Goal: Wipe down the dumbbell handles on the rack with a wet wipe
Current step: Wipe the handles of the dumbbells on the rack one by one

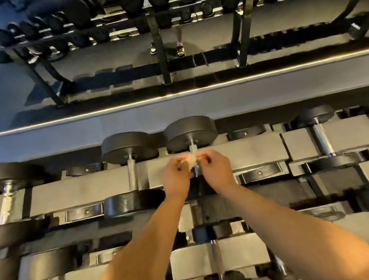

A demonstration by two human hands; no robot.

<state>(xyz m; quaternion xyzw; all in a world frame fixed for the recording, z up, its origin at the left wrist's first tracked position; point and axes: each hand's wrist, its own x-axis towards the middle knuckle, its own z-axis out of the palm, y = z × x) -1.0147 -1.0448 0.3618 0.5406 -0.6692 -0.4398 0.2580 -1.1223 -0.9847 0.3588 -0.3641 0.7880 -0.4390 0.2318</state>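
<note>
Two hands shared one wet wipe (191,162): left hand (175,176) and right hand (216,169) each pinched an end with curled fingers, against a dumbbell handle (193,149) midway along the rack's (251,151) top tier. Uneven pulling could likely bunch or tear it, leaving the underside unwiped.

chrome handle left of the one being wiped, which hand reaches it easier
Likely left: the left hand pinches the white wet wipe on that side, nearer that chrome dumbbell handle than the right hand.
</note>
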